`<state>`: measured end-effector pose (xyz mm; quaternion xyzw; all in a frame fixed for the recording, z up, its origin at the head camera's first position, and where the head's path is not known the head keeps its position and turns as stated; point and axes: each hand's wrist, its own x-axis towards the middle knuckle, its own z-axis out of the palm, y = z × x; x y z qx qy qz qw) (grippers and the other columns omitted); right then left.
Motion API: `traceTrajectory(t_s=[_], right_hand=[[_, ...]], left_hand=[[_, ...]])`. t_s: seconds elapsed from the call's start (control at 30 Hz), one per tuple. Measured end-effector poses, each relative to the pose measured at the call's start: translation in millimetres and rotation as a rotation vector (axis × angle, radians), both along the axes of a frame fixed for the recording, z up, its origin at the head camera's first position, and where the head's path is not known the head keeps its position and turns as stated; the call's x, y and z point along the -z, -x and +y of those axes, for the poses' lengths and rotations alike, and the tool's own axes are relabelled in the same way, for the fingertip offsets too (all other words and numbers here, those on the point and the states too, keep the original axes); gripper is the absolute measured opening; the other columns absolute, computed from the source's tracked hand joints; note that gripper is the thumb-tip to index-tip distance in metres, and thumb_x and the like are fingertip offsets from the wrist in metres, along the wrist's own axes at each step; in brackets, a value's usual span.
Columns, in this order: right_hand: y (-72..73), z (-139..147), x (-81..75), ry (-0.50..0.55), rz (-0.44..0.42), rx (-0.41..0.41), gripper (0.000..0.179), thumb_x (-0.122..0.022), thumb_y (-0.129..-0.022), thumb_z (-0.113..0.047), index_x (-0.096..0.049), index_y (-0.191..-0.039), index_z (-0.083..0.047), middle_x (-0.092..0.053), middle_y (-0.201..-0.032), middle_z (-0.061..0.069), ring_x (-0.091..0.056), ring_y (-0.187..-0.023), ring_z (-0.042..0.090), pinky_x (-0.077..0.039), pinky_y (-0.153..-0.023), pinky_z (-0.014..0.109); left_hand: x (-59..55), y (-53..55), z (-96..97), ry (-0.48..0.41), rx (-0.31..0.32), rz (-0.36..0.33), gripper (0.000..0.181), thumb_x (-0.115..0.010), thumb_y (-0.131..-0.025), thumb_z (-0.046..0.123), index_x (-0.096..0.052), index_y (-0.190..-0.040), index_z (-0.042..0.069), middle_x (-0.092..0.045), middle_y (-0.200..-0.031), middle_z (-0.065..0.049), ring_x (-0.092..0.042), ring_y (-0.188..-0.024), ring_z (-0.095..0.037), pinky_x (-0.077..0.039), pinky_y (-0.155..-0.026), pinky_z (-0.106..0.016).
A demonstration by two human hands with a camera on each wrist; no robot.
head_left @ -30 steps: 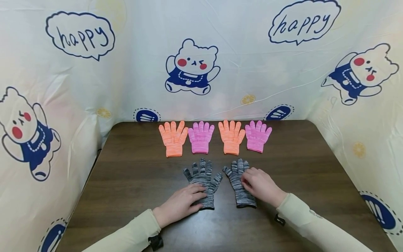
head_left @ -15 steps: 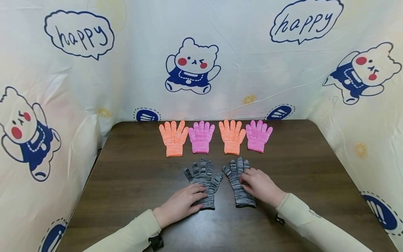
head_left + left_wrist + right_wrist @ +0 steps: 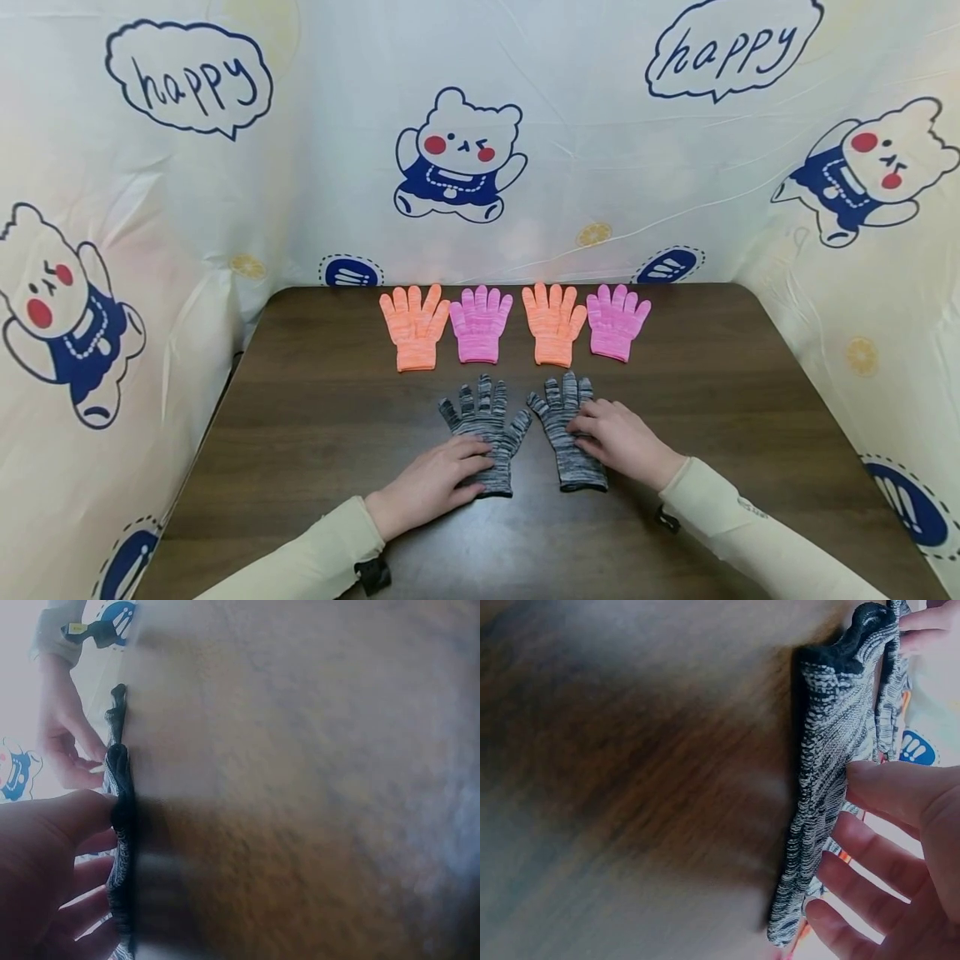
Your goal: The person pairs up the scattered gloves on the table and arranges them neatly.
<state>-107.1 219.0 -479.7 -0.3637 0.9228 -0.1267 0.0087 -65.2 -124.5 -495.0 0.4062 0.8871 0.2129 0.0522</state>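
Two black-and-grey marled knit gloves lie flat, cuffs toward me, in the head view. My left hand [image 3: 431, 483] rests on the left grey glove [image 3: 501, 427], its fingers spread over the palm and the thumb by the cuff. On the right grey glove [image 3: 557, 412], my right hand [image 3: 628, 442] touches the right side with thumb and fingertips. From the right wrist, that glove [image 3: 817, 765] shows edge-on, with the thumb and loosely bent fingers [image 3: 870, 847] against its upper face. The left wrist view shows my left thumb [image 3: 90, 814] at the dark cuff edge.
Beyond the grey gloves, a row of gloves lies fingers away: orange [image 3: 417, 333], pink [image 3: 480, 329], orange [image 3: 553, 329] and pink [image 3: 615, 325]. The brown wooden table [image 3: 315, 417] meets a printed cloth backdrop [image 3: 600, 167] behind and at both sides.
The right grey glove has slid slightly left, toward the other grey glove, along with my right hand. My left hand stays in place on the left glove.
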Motion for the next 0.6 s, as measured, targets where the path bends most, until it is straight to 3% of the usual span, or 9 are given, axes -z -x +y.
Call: traceTrajectory(t_s=[0.6], right_hand=[[-0.3,-1.3,0.9,-0.021,-0.057,0.038,0.023,-0.084,-0.089,-0.018,-0.076,-0.110,-0.016,-0.068,-0.103,-0.001,-0.059,-0.093,0.018,-0.056,-0.083,0.040]], left_hand=[[-2.1,-2.0,0.5,0.018,0.000,-0.003,0.037,-0.070,-0.102,0.026,-0.070,-0.135,0.009,-0.062,-0.144,-0.008,-0.052,-0.141,-0.028,-0.046,-0.114,-0.045]])
